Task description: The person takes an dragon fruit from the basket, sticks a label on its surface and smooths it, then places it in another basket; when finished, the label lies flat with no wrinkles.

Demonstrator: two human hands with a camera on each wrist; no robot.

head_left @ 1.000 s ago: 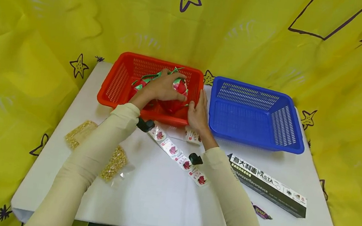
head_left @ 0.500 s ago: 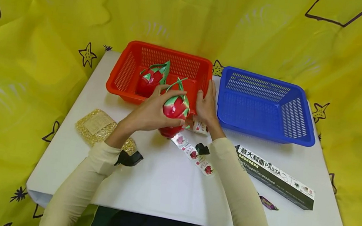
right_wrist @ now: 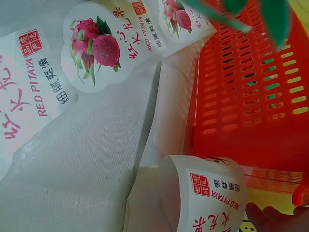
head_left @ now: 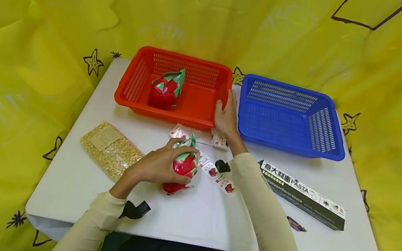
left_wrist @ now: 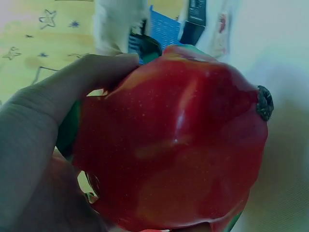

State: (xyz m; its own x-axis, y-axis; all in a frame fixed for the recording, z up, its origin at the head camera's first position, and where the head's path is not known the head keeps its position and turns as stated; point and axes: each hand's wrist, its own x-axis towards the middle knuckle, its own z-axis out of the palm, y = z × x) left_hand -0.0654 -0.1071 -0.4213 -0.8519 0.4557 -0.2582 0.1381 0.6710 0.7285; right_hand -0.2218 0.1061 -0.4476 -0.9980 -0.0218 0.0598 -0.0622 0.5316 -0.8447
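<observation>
My left hand (head_left: 159,164) grips a red dragon fruit (head_left: 185,165) with green leaf tips, close over the white table in front of the red basket (head_left: 195,123). In the left wrist view, thumb and fingers wrap the glossy fruit (left_wrist: 174,140), its dark stem end pointing away. My right hand (head_left: 227,120) rests against the basket's right end, fingers straight along the outside and thumb at the rim. Another dragon fruit (head_left: 164,92) lies inside on the left. Near the basket's front is a strip of RED PITAYA stickers (right_wrist: 91,48) with its roll (right_wrist: 207,203).
To the right stands a blue basket (head_left: 276,121). In front of it lie a long pasta box (head_left: 301,197) and a small purple wrapped sweet (head_left: 296,224). A bag of yellow kernels (head_left: 112,150) is at the left. A yellow cloth (head_left: 193,25) hangs behind the table.
My left hand has lifted one dragon fruit out of the red basket and brought it toward the table's front. The right hand has stayed at the basket's right end.
</observation>
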